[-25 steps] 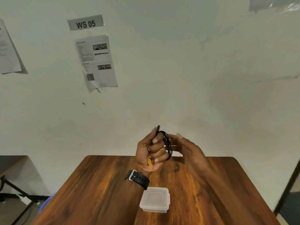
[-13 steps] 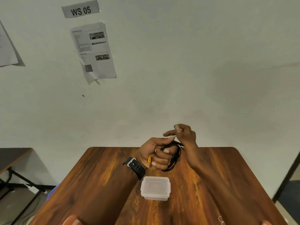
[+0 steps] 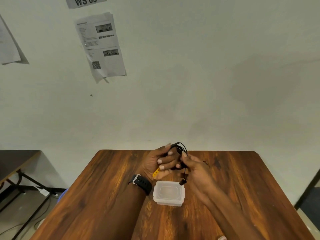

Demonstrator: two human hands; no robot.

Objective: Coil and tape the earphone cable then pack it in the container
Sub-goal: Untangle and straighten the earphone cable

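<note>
My left hand (image 3: 160,161) is held above the far middle of the wooden table (image 3: 107,196), fingers curled around the coiled black earphone cable (image 3: 182,148). A yellow strip of tape (image 3: 156,172) sticks out below its fingers. My right hand (image 3: 195,168) touches the coil from the right and pinches the cable. A loose end with a small dark plug (image 3: 182,182) hangs down below it. The translucent lidded plastic container (image 3: 168,193) stands on the table just in front of both hands, its lid on.
A black watch (image 3: 141,183) is on my left wrist. The white wall behind the table carries printed sheets (image 3: 102,45) and a workstation label (image 3: 85,1). A dark side table (image 3: 15,163) stands at the left, with cables on the floor under it.
My head has tilted down, so the table fills more of the view. My right hand has dropped from above the coil to its right side, and a loose cable end now hangs free.
</note>
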